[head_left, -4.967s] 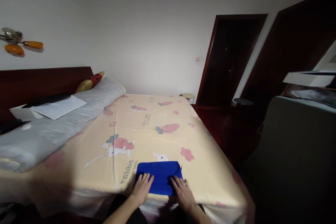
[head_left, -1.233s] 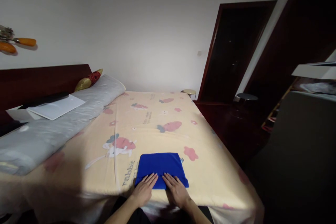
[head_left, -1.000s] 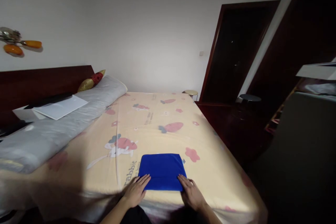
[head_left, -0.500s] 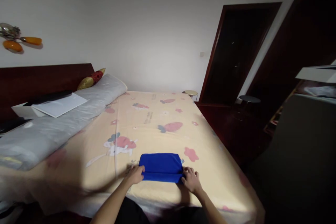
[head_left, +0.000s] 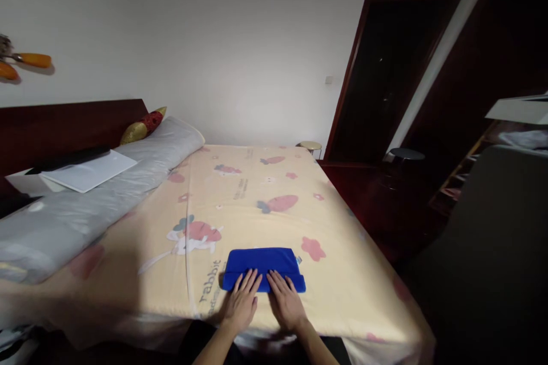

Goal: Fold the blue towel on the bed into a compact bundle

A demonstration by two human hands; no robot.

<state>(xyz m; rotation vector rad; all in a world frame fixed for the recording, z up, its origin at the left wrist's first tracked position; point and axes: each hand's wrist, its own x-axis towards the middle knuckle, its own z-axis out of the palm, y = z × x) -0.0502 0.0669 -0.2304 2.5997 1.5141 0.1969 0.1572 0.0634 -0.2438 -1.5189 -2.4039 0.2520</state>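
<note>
A folded blue cloth (head_left: 262, 265) lies near the front edge of a bed covered by a cream sheet (head_left: 252, 205) printed with carrots and rabbits. My left hand (head_left: 242, 303) rests flat on the cloth's near edge, fingers stretched out. My right hand (head_left: 285, 303) lies flat beside it, fingertips on the cloth too. The two hands sit close together at the middle of the cloth's near side. Neither hand grips anything.
A long grey bolster (head_left: 85, 205) runs along the dark headboard (head_left: 64, 128) at left, with a white board (head_left: 88, 170) and a gold and red cushion (head_left: 142, 125) on it. A dark doorway (head_left: 385, 74), small stools (head_left: 311, 146) and a grey chair back (head_left: 492, 256) stand at right.
Half a second ago my hands pinched the cloth's two side ends and folded it narrower. Now both lie flat, together, on the near edge of the smaller fold.
</note>
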